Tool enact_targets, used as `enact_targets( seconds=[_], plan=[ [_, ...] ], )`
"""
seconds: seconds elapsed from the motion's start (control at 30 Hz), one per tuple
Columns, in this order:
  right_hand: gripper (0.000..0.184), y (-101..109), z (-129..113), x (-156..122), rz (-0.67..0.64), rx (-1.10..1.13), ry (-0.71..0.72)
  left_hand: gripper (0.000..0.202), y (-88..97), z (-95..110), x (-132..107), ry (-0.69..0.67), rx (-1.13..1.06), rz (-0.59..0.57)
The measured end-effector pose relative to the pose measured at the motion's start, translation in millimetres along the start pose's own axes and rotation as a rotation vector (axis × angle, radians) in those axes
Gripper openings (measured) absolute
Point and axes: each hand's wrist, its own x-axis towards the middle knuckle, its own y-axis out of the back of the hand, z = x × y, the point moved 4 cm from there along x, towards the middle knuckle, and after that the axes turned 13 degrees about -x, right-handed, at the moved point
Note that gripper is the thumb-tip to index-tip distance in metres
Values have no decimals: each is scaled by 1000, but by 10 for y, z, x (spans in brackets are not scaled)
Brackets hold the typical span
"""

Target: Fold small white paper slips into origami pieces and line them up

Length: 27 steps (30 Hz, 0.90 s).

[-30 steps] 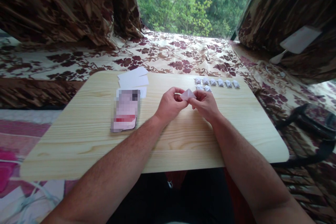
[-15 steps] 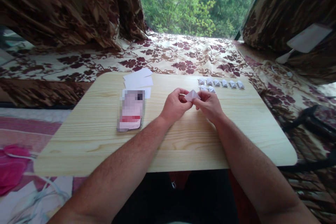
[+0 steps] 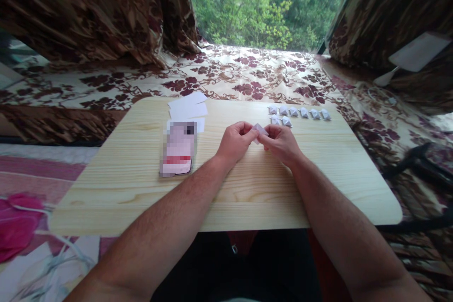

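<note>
Between my two hands is a small piece of folded white paper (image 3: 260, 129), its pointed top showing above the fingertips. My left hand (image 3: 236, 140) pinches its left side with thumb and fingers. The right side is pinched by my right hand (image 3: 281, 142). Both hands are above the middle of the wooden table, and the fingers partly cover the paper's lower folds. Just beyond my right hand, several small folded paper pieces (image 3: 304, 113) stand in two rows, with peaked tops.
A pink phone (image 3: 179, 146), partly blurred out, lies on the light wooden table (image 3: 123, 188) left of my hands. Loose white paper strips (image 3: 188, 106) lie behind it. A white lamp (image 3: 419, 52) stands at the right, and patterned curtains (image 3: 106, 19) frame the window.
The folded paper has turned and narrowed between my fingers, showing a smaller peak. My left fingers have closed in nearer to it. The things on the table stay in place.
</note>
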Motion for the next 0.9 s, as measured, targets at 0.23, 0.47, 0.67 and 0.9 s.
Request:
enact_targets(
  seconds=[0.23, 0.47, 0.67, 0.9],
  plan=[
    [21, -8, 0, -6, -32, -53, -4, 21, 31, -67, 16, 17, -58, 40],
    [21, -4, -3, -3, -25, 2, 0, 22, 26, -27, 8, 0, -12, 35],
    [30, 59, 15, 16, 128, 232, 93, 27, 15, 26, -7, -14, 87, 17],
    [13, 68, 3, 13, 137, 200, 122, 21, -9, 60, -36, -111, 221, -34]
  ],
)
